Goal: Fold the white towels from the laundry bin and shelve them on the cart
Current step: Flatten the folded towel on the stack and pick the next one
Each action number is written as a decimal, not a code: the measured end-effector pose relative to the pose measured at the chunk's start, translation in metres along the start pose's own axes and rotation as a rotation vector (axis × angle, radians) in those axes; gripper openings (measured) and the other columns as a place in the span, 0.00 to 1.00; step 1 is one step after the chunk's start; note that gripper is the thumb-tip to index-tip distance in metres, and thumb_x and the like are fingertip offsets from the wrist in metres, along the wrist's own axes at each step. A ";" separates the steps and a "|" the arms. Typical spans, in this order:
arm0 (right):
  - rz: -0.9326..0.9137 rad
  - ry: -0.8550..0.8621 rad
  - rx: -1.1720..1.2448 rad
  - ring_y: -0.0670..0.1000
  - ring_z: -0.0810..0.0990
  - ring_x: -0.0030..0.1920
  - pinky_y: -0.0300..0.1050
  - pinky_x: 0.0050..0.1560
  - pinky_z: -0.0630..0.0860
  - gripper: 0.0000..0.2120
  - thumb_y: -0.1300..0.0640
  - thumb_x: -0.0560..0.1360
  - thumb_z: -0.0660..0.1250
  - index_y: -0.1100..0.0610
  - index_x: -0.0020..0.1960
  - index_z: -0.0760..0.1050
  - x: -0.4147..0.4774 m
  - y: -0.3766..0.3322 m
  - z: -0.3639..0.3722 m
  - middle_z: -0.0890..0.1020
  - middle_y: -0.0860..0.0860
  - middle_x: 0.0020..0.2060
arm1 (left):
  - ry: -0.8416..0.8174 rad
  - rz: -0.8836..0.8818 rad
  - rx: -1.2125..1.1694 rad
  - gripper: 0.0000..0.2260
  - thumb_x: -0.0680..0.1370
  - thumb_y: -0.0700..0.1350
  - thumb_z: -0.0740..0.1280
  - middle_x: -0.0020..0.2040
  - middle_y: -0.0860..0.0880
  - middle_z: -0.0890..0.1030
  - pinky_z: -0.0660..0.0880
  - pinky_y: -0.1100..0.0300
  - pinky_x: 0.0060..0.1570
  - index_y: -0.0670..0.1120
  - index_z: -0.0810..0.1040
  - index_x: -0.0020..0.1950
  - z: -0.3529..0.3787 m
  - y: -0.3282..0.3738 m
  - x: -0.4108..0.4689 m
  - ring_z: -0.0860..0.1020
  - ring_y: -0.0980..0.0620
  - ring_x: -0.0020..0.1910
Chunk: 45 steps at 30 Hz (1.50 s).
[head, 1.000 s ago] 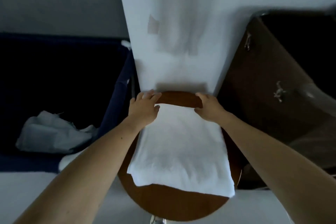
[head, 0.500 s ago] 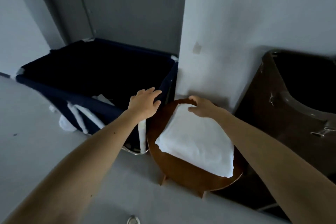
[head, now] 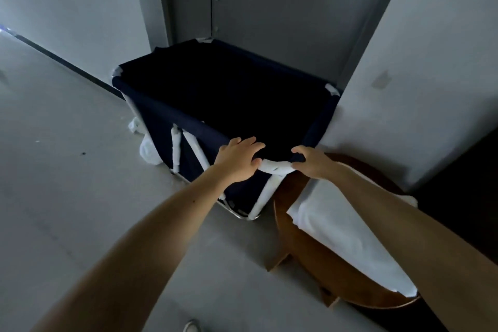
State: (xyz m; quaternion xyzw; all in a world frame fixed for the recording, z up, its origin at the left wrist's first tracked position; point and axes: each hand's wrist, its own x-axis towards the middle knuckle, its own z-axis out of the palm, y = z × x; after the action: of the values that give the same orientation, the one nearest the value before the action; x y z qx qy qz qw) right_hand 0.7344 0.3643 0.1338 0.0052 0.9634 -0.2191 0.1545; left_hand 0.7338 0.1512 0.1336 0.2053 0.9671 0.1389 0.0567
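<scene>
The left hand (head: 237,159) lies on the near rim of the bin (head: 188,121) with its fingers almost straight. The right hand (head: 312,163) curls round the padded corner, probably to steady a reach inside. One folded towel (head: 336,226) waits on the desk (head: 310,264) just beside the bin.

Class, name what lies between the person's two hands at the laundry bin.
In the head view, a white padded section of the rim of the laundry bin spans the gap from left hand to right hand.
</scene>
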 end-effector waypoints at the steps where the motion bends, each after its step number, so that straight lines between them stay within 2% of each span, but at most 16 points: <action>1: 0.015 -0.005 0.002 0.56 0.68 0.67 0.44 0.62 0.66 0.24 0.54 0.79 0.61 0.55 0.73 0.60 0.006 -0.003 0.006 0.65 0.56 0.70 | -0.005 0.022 0.006 0.22 0.82 0.50 0.56 0.77 0.52 0.56 0.59 0.44 0.68 0.54 0.58 0.76 0.002 -0.008 0.002 0.55 0.45 0.75; 5: 0.129 -0.025 0.013 0.56 0.68 0.66 0.45 0.63 0.66 0.26 0.56 0.77 0.64 0.58 0.72 0.61 0.016 0.002 0.026 0.68 0.58 0.68 | -0.020 0.116 -0.037 0.19 0.81 0.48 0.58 0.71 0.49 0.67 0.68 0.48 0.61 0.50 0.64 0.73 0.021 -0.031 0.013 0.65 0.45 0.69; 8: 0.241 -0.041 -0.031 0.57 0.66 0.69 0.48 0.69 0.63 0.29 0.54 0.76 0.66 0.57 0.73 0.60 0.001 0.027 0.041 0.66 0.58 0.70 | -0.128 0.179 -0.058 0.18 0.81 0.47 0.58 0.66 0.48 0.72 0.72 0.50 0.54 0.49 0.66 0.71 0.048 -0.028 0.022 0.71 0.46 0.63; 13: 0.419 -0.062 -0.143 0.60 0.66 0.68 0.53 0.67 0.67 0.33 0.54 0.73 0.69 0.54 0.74 0.58 -0.034 0.085 0.077 0.63 0.55 0.71 | -0.291 0.306 -0.032 0.18 0.80 0.49 0.59 0.66 0.48 0.72 0.71 0.51 0.54 0.50 0.67 0.70 0.106 -0.001 0.033 0.70 0.47 0.64; 17: 0.452 0.004 -0.389 0.63 0.59 0.71 0.56 0.67 0.63 0.42 0.46 0.72 0.70 0.48 0.76 0.47 -0.029 0.123 0.117 0.55 0.52 0.75 | -0.263 0.399 0.041 0.19 0.80 0.49 0.61 0.66 0.49 0.71 0.70 0.53 0.57 0.49 0.66 0.70 0.165 0.014 0.058 0.68 0.48 0.65; 20: 0.452 -0.005 -0.538 0.68 0.49 0.73 0.62 0.71 0.54 0.51 0.41 0.69 0.71 0.45 0.76 0.37 -0.012 0.158 0.161 0.44 0.53 0.76 | -0.290 0.394 0.021 0.19 0.80 0.49 0.60 0.68 0.50 0.70 0.70 0.51 0.59 0.50 0.66 0.71 0.224 0.017 0.077 0.66 0.48 0.67; 22: 0.444 -0.005 -0.586 0.69 0.47 0.73 0.63 0.71 0.53 0.53 0.39 0.68 0.71 0.45 0.75 0.33 0.001 0.180 0.190 0.41 0.54 0.76 | -0.301 0.388 0.014 0.20 0.80 0.49 0.61 0.69 0.50 0.68 0.69 0.51 0.61 0.50 0.66 0.71 0.261 0.014 0.085 0.65 0.48 0.69; 23: 0.434 0.016 -0.610 0.68 0.51 0.73 0.62 0.70 0.56 0.52 0.39 0.69 0.70 0.44 0.75 0.33 0.009 0.189 0.202 0.43 0.55 0.76 | -0.301 0.391 0.021 0.20 0.79 0.49 0.61 0.70 0.50 0.68 0.69 0.51 0.62 0.50 0.66 0.71 0.276 0.012 0.090 0.64 0.48 0.70; 25: 0.403 0.076 -0.622 0.64 0.63 0.69 0.56 0.66 0.64 0.45 0.43 0.73 0.67 0.47 0.76 0.39 0.021 0.203 0.215 0.56 0.57 0.74 | -0.302 0.393 0.031 0.21 0.79 0.49 0.61 0.72 0.50 0.66 0.68 0.50 0.64 0.50 0.65 0.72 0.300 0.010 0.099 0.62 0.48 0.71; 28: 0.418 0.224 -0.434 0.62 0.76 0.57 0.51 0.55 0.71 0.27 0.46 0.78 0.61 0.56 0.71 0.57 0.034 0.221 0.209 0.76 0.60 0.60 | -0.283 0.381 0.022 0.20 0.79 0.48 0.61 0.72 0.50 0.66 0.69 0.50 0.63 0.49 0.66 0.71 0.320 0.010 0.109 0.63 0.48 0.70; 32: 0.579 0.381 -0.097 0.65 0.73 0.56 0.50 0.47 0.66 0.21 0.45 0.79 0.58 0.61 0.61 0.64 0.036 0.234 0.190 0.77 0.64 0.53 | -0.304 0.359 0.012 0.21 0.79 0.48 0.62 0.72 0.50 0.66 0.70 0.51 0.62 0.48 0.65 0.71 0.328 0.013 0.113 0.63 0.48 0.70; 38: 0.705 0.451 0.059 0.65 0.72 0.57 0.49 0.45 0.64 0.21 0.44 0.80 0.54 0.60 0.63 0.64 0.039 0.238 0.188 0.77 0.63 0.54 | -0.287 0.410 0.020 0.27 0.78 0.49 0.65 0.76 0.50 0.58 0.68 0.48 0.65 0.50 0.58 0.75 0.327 0.030 0.123 0.60 0.45 0.73; 40: 0.709 0.423 0.068 0.63 0.73 0.56 0.47 0.44 0.64 0.22 0.43 0.79 0.55 0.60 0.63 0.64 0.041 0.237 0.189 0.77 0.62 0.53 | -0.388 0.439 0.049 0.30 0.78 0.49 0.65 0.77 0.49 0.55 0.66 0.46 0.67 0.50 0.55 0.76 0.333 0.034 0.124 0.60 0.45 0.73; 42: 0.656 0.295 0.011 0.61 0.75 0.56 0.46 0.44 0.66 0.24 0.42 0.78 0.57 0.58 0.65 0.62 0.044 0.234 0.195 0.77 0.59 0.55 | -0.519 0.442 0.075 0.32 0.78 0.49 0.65 0.78 0.48 0.50 0.64 0.47 0.69 0.50 0.52 0.77 0.342 0.035 0.123 0.57 0.45 0.74; 44: 0.567 0.090 -0.072 0.59 0.70 0.64 0.49 0.56 0.71 0.33 0.41 0.75 0.63 0.56 0.71 0.57 0.045 0.231 0.206 0.70 0.58 0.66 | -0.611 0.399 0.051 0.33 0.78 0.49 0.64 0.78 0.47 0.50 0.63 0.48 0.70 0.49 0.50 0.77 0.347 0.035 0.122 0.57 0.46 0.74; 45: 0.536 -0.019 -0.104 0.59 0.64 0.70 0.52 0.65 0.66 0.39 0.42 0.73 0.67 0.55 0.74 0.52 0.042 0.228 0.211 0.62 0.57 0.72 | -0.649 0.364 0.029 0.32 0.78 0.49 0.64 0.78 0.48 0.52 0.63 0.48 0.70 0.49 0.50 0.77 0.344 0.034 0.121 0.58 0.46 0.74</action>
State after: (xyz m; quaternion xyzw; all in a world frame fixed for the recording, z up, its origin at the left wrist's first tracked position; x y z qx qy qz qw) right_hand 0.7744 0.4783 -0.1550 0.2502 0.9360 -0.1205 0.2161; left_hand 0.6944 0.3154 -0.1918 0.4081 0.8483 0.0606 0.3319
